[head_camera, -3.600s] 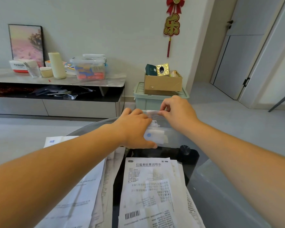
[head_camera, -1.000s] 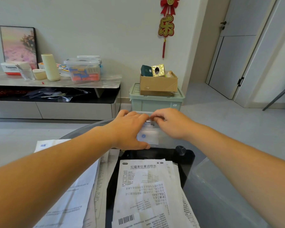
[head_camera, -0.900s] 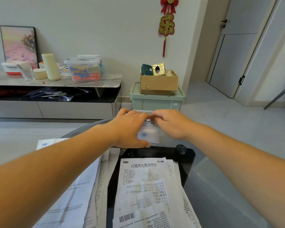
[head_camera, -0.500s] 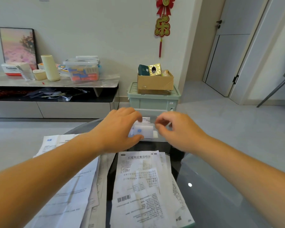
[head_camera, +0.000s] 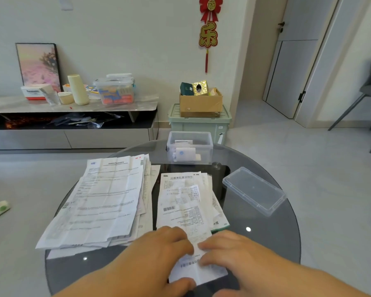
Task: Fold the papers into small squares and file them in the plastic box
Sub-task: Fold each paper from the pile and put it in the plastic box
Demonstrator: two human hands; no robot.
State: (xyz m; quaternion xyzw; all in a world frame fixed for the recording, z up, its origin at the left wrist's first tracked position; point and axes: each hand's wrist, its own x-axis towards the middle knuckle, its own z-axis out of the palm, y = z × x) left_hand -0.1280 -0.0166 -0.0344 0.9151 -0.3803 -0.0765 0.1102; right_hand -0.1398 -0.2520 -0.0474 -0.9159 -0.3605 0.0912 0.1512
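Paper (head_camera: pixel 198 273) pinched by left hand (head_camera: pixel 156 254); right hand (head_camera: pixel 237 252) presses on top.

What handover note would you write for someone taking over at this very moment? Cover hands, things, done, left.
Left hand pinches the near end of the top sheet; right hand presses on it.
Plastic box open at the far side, lid right of the right stack.
Done: some folded papers in the box.
Left: fold this sheet, the right stack and left stack; file them.
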